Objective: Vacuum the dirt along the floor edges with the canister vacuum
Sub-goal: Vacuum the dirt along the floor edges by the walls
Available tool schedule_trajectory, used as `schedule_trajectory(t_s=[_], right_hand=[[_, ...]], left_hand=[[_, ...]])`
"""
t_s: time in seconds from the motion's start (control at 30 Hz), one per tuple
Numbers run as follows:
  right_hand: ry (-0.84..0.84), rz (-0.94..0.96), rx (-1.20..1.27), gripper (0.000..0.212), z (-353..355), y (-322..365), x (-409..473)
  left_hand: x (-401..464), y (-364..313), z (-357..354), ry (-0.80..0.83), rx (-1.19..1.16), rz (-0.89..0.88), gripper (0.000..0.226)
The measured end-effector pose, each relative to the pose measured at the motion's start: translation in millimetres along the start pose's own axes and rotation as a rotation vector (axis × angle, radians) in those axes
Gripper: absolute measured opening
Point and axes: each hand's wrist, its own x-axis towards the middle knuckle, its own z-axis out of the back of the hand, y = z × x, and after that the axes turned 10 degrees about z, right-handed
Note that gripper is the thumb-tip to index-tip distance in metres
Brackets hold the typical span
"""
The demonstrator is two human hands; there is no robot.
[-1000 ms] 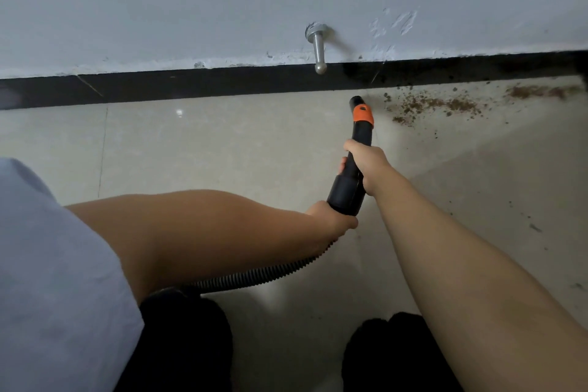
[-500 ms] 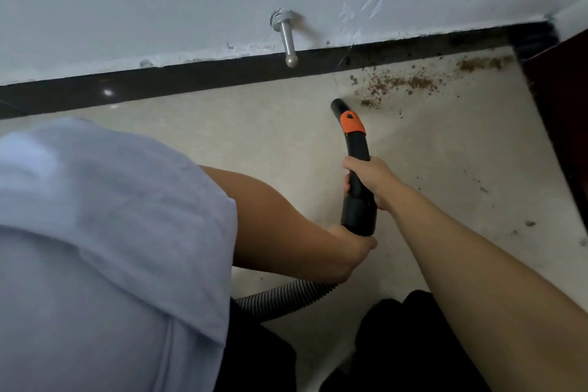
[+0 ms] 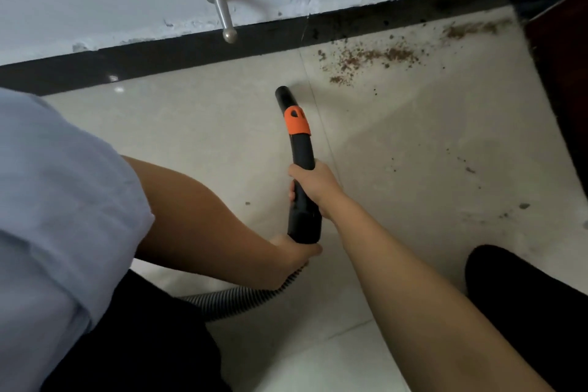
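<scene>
Brown crumbly dirt (image 3: pixel 369 57) is lying unvacuumed at one o'clock beside black skirting (image 3: pixel 165 56). Right hand (image 3: pixel 313 184) is gripping black-orange plastic nozzle (image 3: pixel 297 140), left hand (image 3: pixel 294 253) is curling round its base; nozzle is pointing short of it.

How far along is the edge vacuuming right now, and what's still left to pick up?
Done: the floor along the baseboard left of the nozzle looks free of dirt. In hand: the right hand grips the black wand, the left hand holds its base by the hose, and the tip sits short of the dirt. Left: the brown dirt patch by the baseboard, more in the corner, and scattered specks on the right.
</scene>
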Motion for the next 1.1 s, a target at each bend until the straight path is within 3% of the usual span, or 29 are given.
schedule_trajectory(t_s=[0.1,0.37,0.6,0.77,0.97,1.1], right_hand=[[0.032,0.010,0.004,0.017,21,4,2],[0.144,0.006,-0.077,0.013,86,2,3],[0.219,-0.035,-0.091,0.013,120,8,3],[0.263,-0.101,-0.104,0.011,150,2,-5],[0.432,0.018,-0.218,0.010,138,-37,-16],[0.465,-0.008,-0.284,0.009,145,-59,-46]], left_hand=[[-14,-14,-22,-0.048,-0.032,-0.004,0.033],[-34,-41,-92,-0.186,-0.143,-0.008,0.049],[-58,-61,-132,-0.296,-0.292,-0.056,0.036],[-64,-65,-175,-0.315,-0.352,-0.022,0.018],[-37,-32,-199,-0.293,-0.552,0.055,0.022],[-48,-6,-228,-0.266,-0.566,0.048,0.018]])
